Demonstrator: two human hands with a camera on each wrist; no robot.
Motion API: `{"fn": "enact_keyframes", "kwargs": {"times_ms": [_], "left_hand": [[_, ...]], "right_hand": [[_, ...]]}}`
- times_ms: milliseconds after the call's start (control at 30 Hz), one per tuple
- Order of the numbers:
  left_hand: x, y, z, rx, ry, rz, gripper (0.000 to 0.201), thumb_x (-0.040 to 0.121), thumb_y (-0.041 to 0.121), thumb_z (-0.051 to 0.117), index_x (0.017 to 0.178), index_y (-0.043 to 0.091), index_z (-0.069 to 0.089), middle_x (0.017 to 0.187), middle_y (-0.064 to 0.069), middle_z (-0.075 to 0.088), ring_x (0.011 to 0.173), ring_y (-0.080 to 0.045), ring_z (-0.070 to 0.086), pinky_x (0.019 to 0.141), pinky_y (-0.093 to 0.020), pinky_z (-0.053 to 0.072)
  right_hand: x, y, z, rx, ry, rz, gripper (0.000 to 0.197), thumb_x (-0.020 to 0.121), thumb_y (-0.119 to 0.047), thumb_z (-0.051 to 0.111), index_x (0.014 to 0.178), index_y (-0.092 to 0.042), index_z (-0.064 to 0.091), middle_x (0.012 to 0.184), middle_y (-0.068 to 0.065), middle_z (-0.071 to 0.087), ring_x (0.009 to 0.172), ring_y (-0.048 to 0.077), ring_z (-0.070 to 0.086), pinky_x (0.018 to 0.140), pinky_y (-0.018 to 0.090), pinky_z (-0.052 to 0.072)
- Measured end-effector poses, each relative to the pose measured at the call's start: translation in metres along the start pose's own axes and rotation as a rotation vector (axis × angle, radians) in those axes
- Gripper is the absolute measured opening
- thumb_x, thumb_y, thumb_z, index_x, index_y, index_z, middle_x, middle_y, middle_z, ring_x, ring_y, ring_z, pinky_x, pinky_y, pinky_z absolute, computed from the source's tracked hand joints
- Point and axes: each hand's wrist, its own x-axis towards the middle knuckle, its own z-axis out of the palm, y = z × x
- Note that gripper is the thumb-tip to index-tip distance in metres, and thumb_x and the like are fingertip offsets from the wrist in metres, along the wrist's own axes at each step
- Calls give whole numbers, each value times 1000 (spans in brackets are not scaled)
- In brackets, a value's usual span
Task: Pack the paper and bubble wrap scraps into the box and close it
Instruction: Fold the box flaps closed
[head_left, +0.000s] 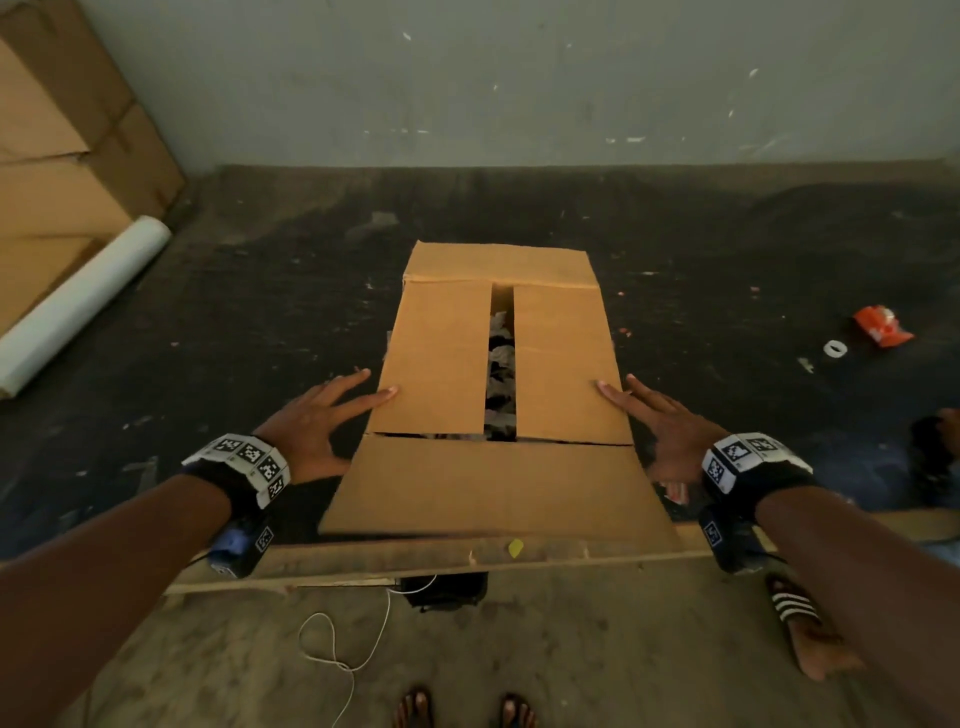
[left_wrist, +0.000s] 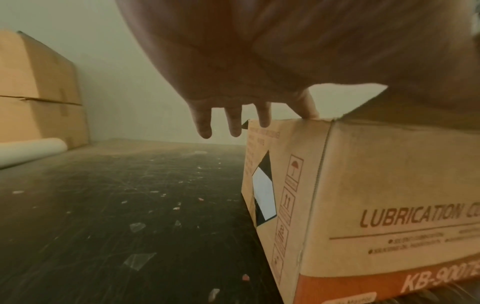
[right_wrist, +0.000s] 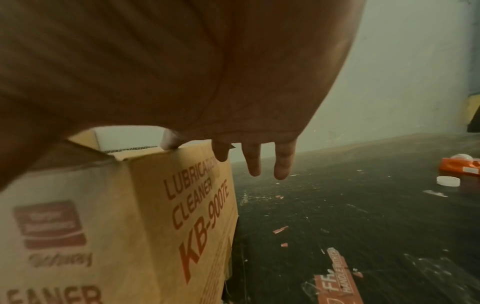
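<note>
Both hands lie open with straight, spread fingers at the two sides of the cardboard box (head_left: 493, 364). Left hand (head_left: 317, 421) sits at the left edge of the box top; its index fingertip touches the outer edge of the left flap (head_left: 441, 358), while the other fingers extend past the edge and hang free beside the box wall. Right hand (head_left: 665, 426) mirrors this at the right edge, with one fingertip on the outer edge of the right flap (head_left: 563, 364) and the remaining fingers in the air beside the wall. Neither hand grasps anything.

Box position: upright on the dark surface (head_left: 260, 312), directly between the hands. Both side flaps are folded down flat. A narrow gap remains between them, and crumpled scraps (head_left: 501, 358) are visible inside through that gap. The near flap (head_left: 493, 488) projects outward toward the person and is not folded over. The far flap (head_left: 498, 265) is also not folded over the side flaps.

Surroundings: a white roll (head_left: 83, 301) lies at the left beside stacked large cartons (head_left: 62, 156). An orange packet (head_left: 883, 325) and a small white ring (head_left: 835, 348) lie well apart from the box at the right. Small bits of litter are scattered across the surface.
</note>
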Motion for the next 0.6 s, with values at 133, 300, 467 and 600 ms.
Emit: {"fn": "enact_keyframes", "kwargs": {"times_ms": [133, 300, 467, 600], "left_hand": [[5, -4, -4, -119, 72, 14, 91, 71, 96, 38, 151, 61, 12, 166, 17, 1, 152, -18, 6, 122, -57, 15], [9, 12, 1, -437, 215, 15, 41, 91, 73, 46, 129, 57, 45, 146, 37, 26, 137, -10, 38, 115, -51, 37], [22, 33, 8, -523, 322, -200, 66, 93, 63, 53, 151, 34, 40, 162, 9, 23, 141, -25, 39, 110, -49, 41], [26, 44, 17, -444, 455, -284, 93, 91, 60, 59, 161, 36, 1, 169, -1, 7, 150, -32, 22, 117, -56, 30]], "right_hand": [[2, 5, -2, 149, 25, -26, 103, 65, -87, 62, 145, -68, -1, 167, -8, -13, 154, 26, -2, 121, 61, 11], [6, -15, 10, 546, 256, 111, 101, 62, -89, 61, 147, -39, 40, 150, -1, 49, 134, 25, 49, 113, 52, 35], [22, -30, 16, 661, 379, 309, 98, 52, -105, 44, 138, -58, 33, 143, -2, 57, 128, 31, 54, 108, 64, 34], [23, -48, 19, 504, 375, 325, 96, 69, -93, 45, 142, -64, -10, 157, -4, 41, 137, 34, 47, 112, 70, 21]]}}
